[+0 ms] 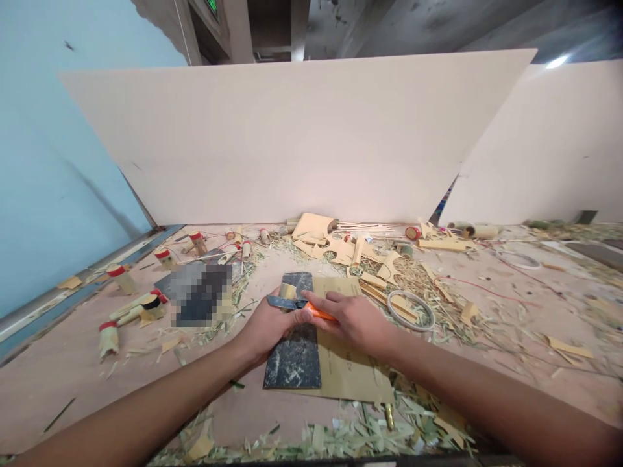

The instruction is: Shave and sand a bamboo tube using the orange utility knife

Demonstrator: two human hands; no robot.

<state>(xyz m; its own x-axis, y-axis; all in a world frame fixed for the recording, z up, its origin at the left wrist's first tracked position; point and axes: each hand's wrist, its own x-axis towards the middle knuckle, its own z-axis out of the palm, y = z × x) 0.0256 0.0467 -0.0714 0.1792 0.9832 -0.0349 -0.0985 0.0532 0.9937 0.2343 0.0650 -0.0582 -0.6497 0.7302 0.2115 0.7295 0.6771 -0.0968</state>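
Observation:
My right hand (pixel 357 318) is closed around an orange utility knife (pixel 321 312). Its dark blade (pixel 282 302) points left, across a short bamboo piece (pixel 288 290). That piece is gripped in my left hand (pixel 270 327), whose thumb presses by the knife's front end. Whether the blade touches the bamboo I cannot tell. Beneath both hands lies a dark, dusty rectangular board (pixel 294 363), over part of a tan paper sheet (pixel 348 370) with faint print. A brass-coloured tube (pixel 389 416) lies at the sheet's near edge.
Several bamboo tubes with red ends, one a red-capped tube (pixel 109 337), stand or lie at left. Cut yellow sheet scraps (pixel 341 250) and bamboo shavings (pixel 335 434) litter the table. A white ring (pixel 411 310) lies right of my hands. A pale panel (pixel 302 143) rises behind.

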